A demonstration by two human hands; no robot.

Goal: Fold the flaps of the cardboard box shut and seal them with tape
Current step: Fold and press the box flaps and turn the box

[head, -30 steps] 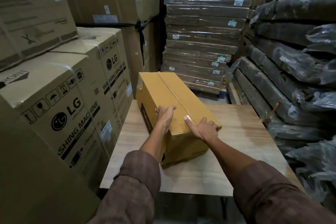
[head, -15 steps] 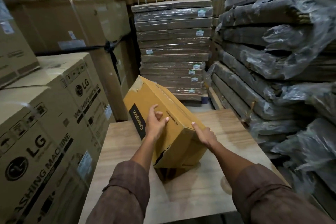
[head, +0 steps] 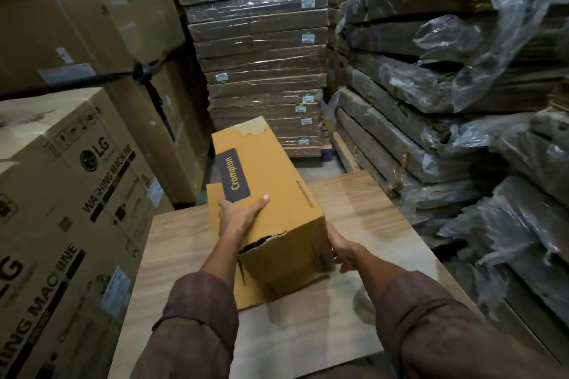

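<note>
A long yellow cardboard box (head: 277, 194) with a dark "Crompton" label on its upper face lies on the wooden table (head: 369, 224), its near end lifted and tilted. A ragged tear shows along its near top edge. My left hand (head: 240, 215) grips the box's left edge, thumb stretched across the upper face. My right hand (head: 341, 251) holds the lower right corner of the near end, its fingertips hidden behind the box. No tape roll is in view.
Large LG washing machine cartons (head: 77, 194) crowd the table's left edge. Wrapped flat packs (head: 258, 71) are stacked behind the table. Plastic-covered flat cardboard piles (head: 446, 86) rise on the right. Bare tabletop lies in front of and to the right of the box.
The box has been rolled over to the right, so the labelled side that faced left now faces up. My left hand moved onto that face; my right hand dropped to the lower right corner.
</note>
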